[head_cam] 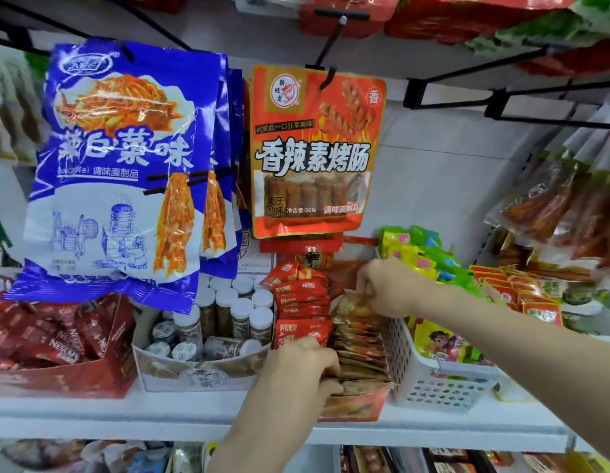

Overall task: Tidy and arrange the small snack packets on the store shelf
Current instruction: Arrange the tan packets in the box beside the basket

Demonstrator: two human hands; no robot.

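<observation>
- The left hand [302,365] curls its fingers over the front end of a row of brown snack packets [360,349], gripping them.
- The right hand [387,285] pinches the back end of the same row, fingers bent down onto the packets.
- The packets stand on edge in a red box [356,406] on the white shelf [126,418], beside a stack of red packets [302,302].
- A white basket [430,384] sits just right of the box; a tray of small bottles [208,336] sits to the left.
</observation>
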